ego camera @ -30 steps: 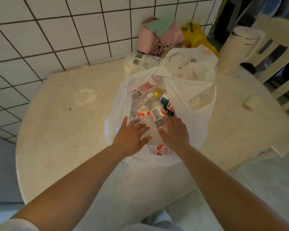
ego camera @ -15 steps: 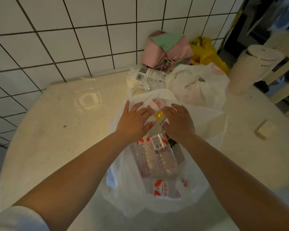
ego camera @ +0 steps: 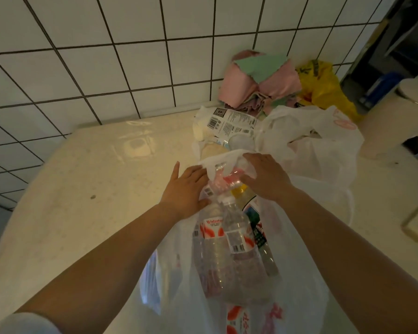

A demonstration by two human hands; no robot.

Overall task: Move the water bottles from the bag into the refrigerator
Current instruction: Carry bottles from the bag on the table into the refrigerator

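Both hands have moved up from the bottles to the far rim of the bag since a second ago, and the view has closed in on them. The left hand [ego camera: 187, 189] lies on the bag's [ego camera: 297, 280] left far edge, thumb held out to the left, fingers fairly straight and pressing the white plastic; whether the fingertips pinch it I cannot tell, since they run under the crumpled film. The right hand [ego camera: 266, 178] has its fingers curled over the bunched plastic at the rim, gripping it just above a bottle neck. The bag sits on the pale table [ego camera: 82, 189], open toward the camera. Inside it the water bottles [ego camera: 227, 247] lie side by side, clear with red and white labels, caps pointing away toward the hands; a yellow-capped bottle [ego camera: 239, 190] with a darker label lies just to their right, partly under the right wrist. More red print shows through the plastic at the near bottom. Beyond the hands are a second white bag [ego camera: 323, 143], a crumpled printed wrapper [ego camera: 227, 124], a pile of pink and green cloths [ego camera: 263, 80] and a yellow bag [ego camera: 323, 90], all against the tiled wall [ego camera: 130, 56]. No refrigerator is in view
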